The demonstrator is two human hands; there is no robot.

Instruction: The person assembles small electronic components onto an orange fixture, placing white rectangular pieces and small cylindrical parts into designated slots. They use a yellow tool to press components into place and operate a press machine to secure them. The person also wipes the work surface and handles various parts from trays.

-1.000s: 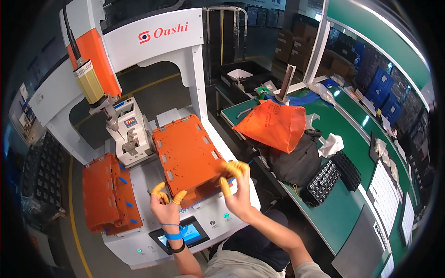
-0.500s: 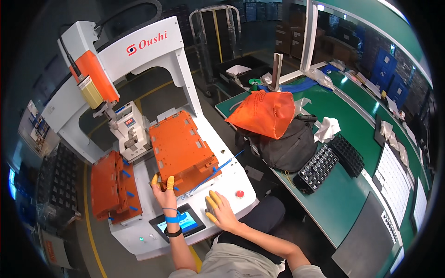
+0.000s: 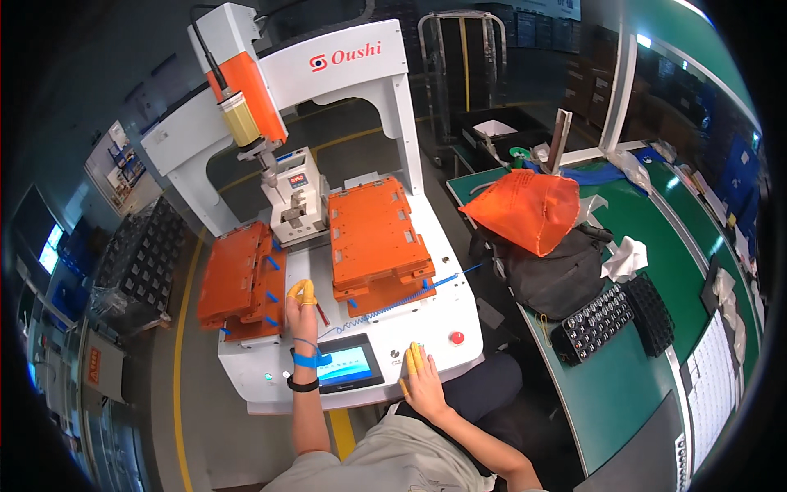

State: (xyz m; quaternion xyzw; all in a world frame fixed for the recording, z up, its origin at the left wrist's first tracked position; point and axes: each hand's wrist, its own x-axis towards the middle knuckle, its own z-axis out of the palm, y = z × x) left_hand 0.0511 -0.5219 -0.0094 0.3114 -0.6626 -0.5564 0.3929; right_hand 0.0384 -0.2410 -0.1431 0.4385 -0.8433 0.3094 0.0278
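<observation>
My left hand (image 3: pixel 302 316), with yellow finger cots and a blue wrist strap, is over the white machine bed (image 3: pixel 447 299), between two orange fixture plates. Its thumb and finger curl together in a pinch; what they hold, if anything, is not clear. A thin dark-red stick (image 3: pixel 321 314) shows right beside these fingers. The left orange plate (image 3: pixel 234 271) and the right orange plate (image 3: pixel 377 234) both have blue pegs along their edges. My right hand (image 3: pixel 423 387) lies with fingers stretched out on the machine's front panel, near a black button (image 3: pixel 395 354).
A red stop button (image 3: pixel 457 338) and a touch screen (image 3: pixel 344 366) sit on the front panel. A coiled blue cord (image 3: pixel 385 312) crosses the bed. The screwdriver head (image 3: pixel 266 160) hangs above a white feeder (image 3: pixel 297 197). On the green bench (image 3: pixel 557 402) are an orange bag (image 3: pixel 529 209), backpack (image 3: pixel 549 279) and black trays (image 3: pixel 592 324).
My left hand has left the right plate's front edge and moved left, its fingers now curled together. My right hand's fingers have straightened on the panel. The whole view has shifted.
</observation>
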